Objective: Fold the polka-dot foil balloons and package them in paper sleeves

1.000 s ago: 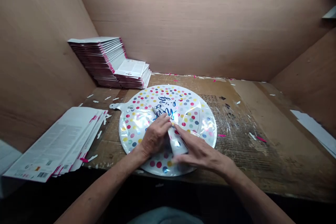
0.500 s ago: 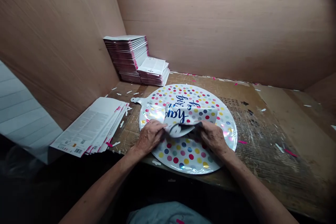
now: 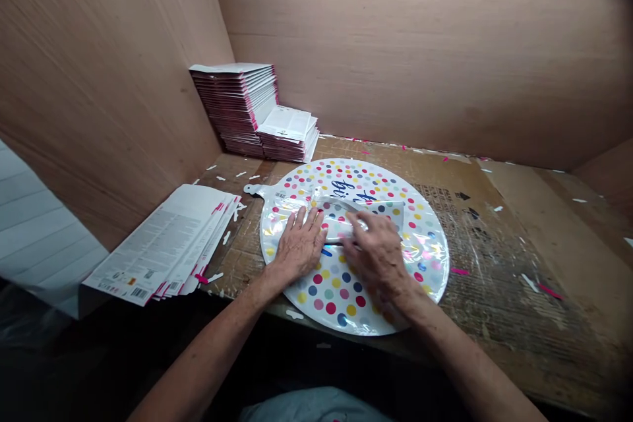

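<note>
A flat, round foil balloon (image 3: 341,297) with coloured dots and blue lettering lies in front of me, its narrow neck pointing left. Across its middle rests a folded dotted foil sheet (image 3: 337,231), which hides part of the lettering. My left hand (image 3: 301,242) lies flat, fingers spread, on the left part of the folded sheet. Over its right part, my right hand (image 3: 378,250) has bent fingers that are smeared by motion. Whether the right hand grips the foil I cannot tell.
Tall stacks of white and pink folded packs (image 3: 237,105) stand in the back left corner. Fanned printed white sleeves (image 3: 153,244) overhang the front left edge. Wooden walls (image 3: 395,46) enclose the cardboard-covered table (image 3: 494,264), where white and pink scraps (image 3: 548,291) are scattered.
The folded foil, earlier held up and bent open between both hands, now lies flatter on the balloon. My left hand has let go and spread; the right hand has moved left.
</note>
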`<action>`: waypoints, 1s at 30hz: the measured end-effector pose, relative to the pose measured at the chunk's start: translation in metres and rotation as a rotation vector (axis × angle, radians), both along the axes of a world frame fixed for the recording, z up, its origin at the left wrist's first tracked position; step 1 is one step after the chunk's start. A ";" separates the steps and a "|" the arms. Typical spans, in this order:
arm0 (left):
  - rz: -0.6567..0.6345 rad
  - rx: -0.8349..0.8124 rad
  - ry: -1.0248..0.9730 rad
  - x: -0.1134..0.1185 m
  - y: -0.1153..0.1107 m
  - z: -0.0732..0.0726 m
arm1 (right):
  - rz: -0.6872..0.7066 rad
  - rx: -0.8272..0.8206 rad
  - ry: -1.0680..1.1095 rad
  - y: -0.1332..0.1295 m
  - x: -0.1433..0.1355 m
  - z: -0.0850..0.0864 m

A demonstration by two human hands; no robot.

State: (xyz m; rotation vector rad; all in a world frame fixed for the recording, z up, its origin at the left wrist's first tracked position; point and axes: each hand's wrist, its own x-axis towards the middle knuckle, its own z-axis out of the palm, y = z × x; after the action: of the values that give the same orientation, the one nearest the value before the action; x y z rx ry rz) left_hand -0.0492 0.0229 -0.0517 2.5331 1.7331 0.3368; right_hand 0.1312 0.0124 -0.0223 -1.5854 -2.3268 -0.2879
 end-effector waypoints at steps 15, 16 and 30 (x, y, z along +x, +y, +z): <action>-0.697 -0.208 0.028 -0.031 0.039 0.036 | 0.579 -0.282 0.386 -0.027 0.072 -0.021; -0.669 -0.236 -0.026 -0.032 0.040 0.034 | 0.471 -0.325 0.524 -0.024 0.075 -0.023; 0.370 0.020 -0.050 0.046 0.025 0.023 | -0.527 -0.407 0.101 0.049 0.014 0.000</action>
State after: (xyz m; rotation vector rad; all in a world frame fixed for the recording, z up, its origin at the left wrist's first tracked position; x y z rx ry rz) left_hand -0.0028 0.0482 -0.0292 2.1830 2.1837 0.4306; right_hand 0.1449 0.0610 -0.0227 -2.3392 -1.9360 0.1665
